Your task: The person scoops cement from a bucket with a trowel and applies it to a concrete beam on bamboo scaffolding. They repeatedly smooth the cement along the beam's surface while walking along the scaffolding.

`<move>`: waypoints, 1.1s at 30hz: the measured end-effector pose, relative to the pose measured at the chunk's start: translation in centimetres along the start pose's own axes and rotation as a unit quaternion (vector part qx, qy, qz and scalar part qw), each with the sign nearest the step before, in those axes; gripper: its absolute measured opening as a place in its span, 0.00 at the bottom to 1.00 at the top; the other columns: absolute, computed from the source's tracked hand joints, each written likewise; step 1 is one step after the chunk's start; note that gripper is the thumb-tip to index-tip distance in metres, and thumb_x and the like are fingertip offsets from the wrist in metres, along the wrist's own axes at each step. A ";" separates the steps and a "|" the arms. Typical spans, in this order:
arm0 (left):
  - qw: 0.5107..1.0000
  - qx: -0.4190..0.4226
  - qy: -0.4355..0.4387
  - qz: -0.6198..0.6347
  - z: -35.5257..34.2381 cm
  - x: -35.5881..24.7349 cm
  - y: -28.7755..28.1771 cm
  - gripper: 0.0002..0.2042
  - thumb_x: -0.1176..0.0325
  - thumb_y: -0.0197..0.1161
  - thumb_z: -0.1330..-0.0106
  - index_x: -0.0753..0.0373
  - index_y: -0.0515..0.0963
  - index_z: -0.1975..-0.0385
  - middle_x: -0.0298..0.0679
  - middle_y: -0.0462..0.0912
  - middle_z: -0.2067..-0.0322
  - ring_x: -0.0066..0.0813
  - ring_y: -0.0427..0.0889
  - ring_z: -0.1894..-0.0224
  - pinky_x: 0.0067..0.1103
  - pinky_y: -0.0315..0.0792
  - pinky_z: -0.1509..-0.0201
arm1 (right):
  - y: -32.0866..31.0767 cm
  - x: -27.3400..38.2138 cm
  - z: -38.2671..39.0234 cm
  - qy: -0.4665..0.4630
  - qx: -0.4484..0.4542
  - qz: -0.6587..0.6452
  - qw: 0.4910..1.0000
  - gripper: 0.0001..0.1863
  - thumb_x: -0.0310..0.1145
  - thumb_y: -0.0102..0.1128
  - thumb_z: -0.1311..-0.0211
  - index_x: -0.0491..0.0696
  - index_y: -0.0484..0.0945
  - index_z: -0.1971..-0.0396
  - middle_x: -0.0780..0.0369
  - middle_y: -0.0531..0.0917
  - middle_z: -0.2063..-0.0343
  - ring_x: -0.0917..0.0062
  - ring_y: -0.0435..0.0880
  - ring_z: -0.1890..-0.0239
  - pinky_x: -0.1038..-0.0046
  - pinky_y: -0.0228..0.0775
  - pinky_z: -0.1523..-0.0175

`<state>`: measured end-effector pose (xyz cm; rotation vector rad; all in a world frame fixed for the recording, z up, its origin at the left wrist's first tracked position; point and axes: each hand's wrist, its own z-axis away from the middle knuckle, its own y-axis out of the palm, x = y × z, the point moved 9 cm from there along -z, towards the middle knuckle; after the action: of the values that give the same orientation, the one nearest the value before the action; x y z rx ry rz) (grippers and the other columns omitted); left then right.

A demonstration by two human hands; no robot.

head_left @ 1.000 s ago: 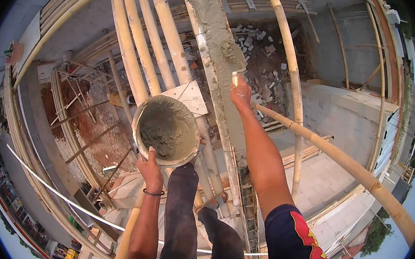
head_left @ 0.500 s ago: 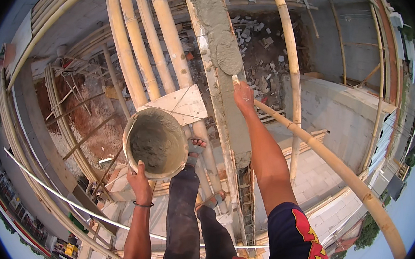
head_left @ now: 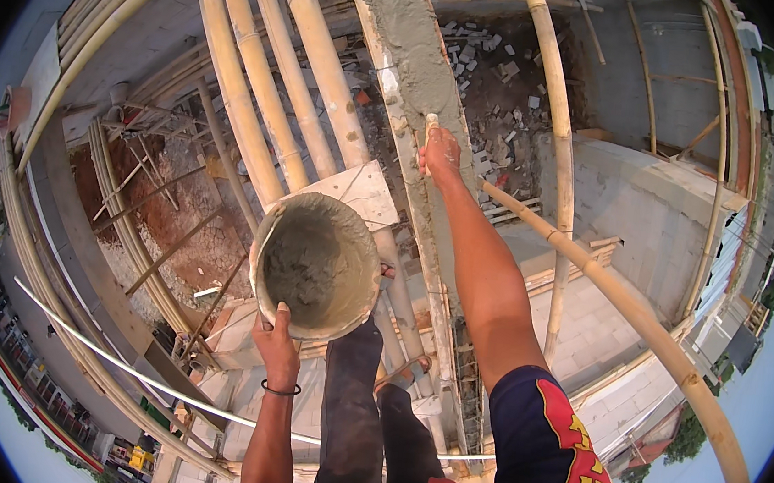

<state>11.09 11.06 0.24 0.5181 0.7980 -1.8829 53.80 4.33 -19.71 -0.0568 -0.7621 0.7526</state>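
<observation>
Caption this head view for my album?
Left hand holding a bucket, right hand gripping a pale handle over grey mortar.

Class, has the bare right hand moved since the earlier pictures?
Yes: the bare right hand moved left and up the picture, judged against the flat, pale board.

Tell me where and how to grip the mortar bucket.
Probably best at the mortar bucket's near rim, from the wearer's left side: thumb over the edge, rest of the hand outside. Its open mouth faces the camera, exposing that thin rim, where the left hand holds it; mortar coats the inside.
</observation>
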 end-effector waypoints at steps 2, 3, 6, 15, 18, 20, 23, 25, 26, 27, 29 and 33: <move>1.000 0.005 -0.010 -0.009 -0.2 0.2 -0.3 0.16 0.69 0.61 0.34 0.73 0.72 0.51 0.38 0.78 0.59 0.23 0.74 0.59 0.22 0.69 0.54 | -0.1 1.4 -1.4 -0.015 -0.004 0.060 0.998 0.17 0.43 0.42 0.30 0.45 0.74 0.60 0.63 0.75 0.81 0.79 0.72 0.87 0.72 0.66 0.83; 1.000 0.003 -0.005 -0.011 -0.3 0.1 -0.5 0.16 0.69 0.61 0.34 0.73 0.73 0.51 0.38 0.78 0.59 0.22 0.74 0.60 0.21 0.69 0.54 | -0.7 1.9 -1.6 -0.047 -0.013 0.086 0.995 0.17 0.43 0.43 0.30 0.45 0.74 0.61 0.63 0.75 0.82 0.79 0.72 0.87 0.72 0.65 0.83; 1.000 -0.004 -0.011 -0.017 -0.3 -0.3 -1.0 0.17 0.69 0.61 0.34 0.73 0.73 0.51 0.36 0.77 0.60 0.21 0.73 0.61 0.20 0.68 0.56 | -3.3 -1.4 0.1 -0.027 -0.018 0.146 0.989 0.20 0.45 0.43 0.32 0.41 0.73 0.68 0.55 0.77 0.83 0.67 0.78 0.85 0.64 0.71 0.77; 0.999 -0.019 0.045 -0.006 1.2 -7.4 -0.3 0.13 0.69 0.60 0.34 0.71 0.74 0.54 0.32 0.76 0.66 0.19 0.71 0.65 0.20 0.67 0.60 | -12.7 -8.8 14.5 -0.011 -0.097 0.198 0.975 0.13 0.40 0.49 0.35 0.43 0.74 0.66 0.54 0.79 0.81 0.65 0.81 0.80 0.63 0.71 0.76; 0.995 -0.007 0.083 -0.051 0.6 -11.0 1.4 0.11 0.69 0.60 0.34 0.72 0.76 0.59 0.33 0.77 0.69 0.19 0.71 0.69 0.21 0.68 0.64 | -10.7 0.0 20.7 -0.292 -0.079 0.376 0.876 0.12 0.37 0.53 0.39 0.44 0.75 0.62 0.51 0.81 0.74 0.61 0.83 0.73 0.61 0.73 0.70; 0.992 0.004 0.100 -0.075 0.9 -13.1 2.4 0.10 0.69 0.60 0.35 0.72 0.77 0.62 0.34 0.79 0.72 0.18 0.71 0.71 0.22 0.68 0.66 | -8.5 4.2 23.4 -0.322 0.009 0.398 0.859 0.13 0.35 0.54 0.41 0.44 0.75 0.59 0.49 0.81 0.68 0.58 0.83 0.68 0.59 0.74 0.66; 0.974 -0.008 0.168 -0.152 1.1 -17.6 4.7 0.10 0.69 0.61 0.37 0.73 0.77 0.67 0.38 0.77 0.81 0.19 0.68 0.78 0.24 0.67 0.73 | -3.5 10.7 24.3 -0.342 0.088 0.490 0.797 0.17 0.33 0.54 0.41 0.42 0.73 0.54 0.47 0.81 0.62 0.56 0.84 0.66 0.55 0.74 0.63; 0.958 0.009 0.233 -0.168 1.1 -20.7 7.2 0.10 0.69 0.61 0.38 0.73 0.77 0.69 0.40 0.74 0.84 0.20 0.66 0.80 0.26 0.65 0.76 | -0.5 13.8 24.1 -0.318 0.077 0.533 0.780 0.15 0.33 0.54 0.41 0.41 0.75 0.57 0.47 0.82 0.64 0.55 0.83 0.65 0.54 0.74 0.61; 0.951 0.024 0.257 -0.172 0.9 -22.0 8.3 0.10 0.69 0.61 0.38 0.73 0.76 0.70 0.41 0.72 0.86 0.21 0.65 0.82 0.26 0.64 0.77 | 0.5 15.2 24.1 -0.325 0.055 0.543 0.773 0.14 0.33 0.54 0.41 0.40 0.76 0.59 0.47 0.82 0.65 0.54 0.83 0.64 0.54 0.74 0.60; 0.943 0.040 0.282 -0.171 0.8 -23.1 9.2 0.10 0.70 0.61 0.39 0.73 0.76 0.71 0.43 0.70 0.86 0.23 0.65 0.82 0.27 0.63 0.77 | 1.6 15.2 23.8 -0.291 0.094 0.529 0.792 0.13 0.33 0.54 0.41 0.40 0.77 0.61 0.47 0.82 0.67 0.54 0.83 0.65 0.54 0.74 0.61; 0.931 0.065 0.313 -0.179 -0.5 -24.9 10.4 0.10 0.70 0.61 0.39 0.73 0.76 0.71 0.42 0.69 0.86 0.21 0.64 0.81 0.26 0.62 0.77 | 3.0 14.6 23.0 -0.221 0.162 0.498 0.823 0.13 0.35 0.55 0.41 0.40 0.79 0.66 0.47 0.83 0.72 0.54 0.83 0.66 0.55 0.74 0.62; 0.928 0.136 0.314 -0.149 -3.4 -25.9 11.6 0.09 0.70 0.61 0.39 0.73 0.75 0.71 0.38 0.69 0.86 0.18 0.64 0.80 0.24 0.62 0.78 | 3.4 14.3 21.5 -0.205 0.267 0.376 0.863 0.14 0.39 0.56 0.42 0.41 0.81 0.69 0.48 0.82 0.77 0.55 0.82 0.71 0.58 0.73 0.64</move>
<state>32.55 26.26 11.44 1.2796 1.0735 -2.1449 44.74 11.36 3.69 0.3412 -0.9125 1.7491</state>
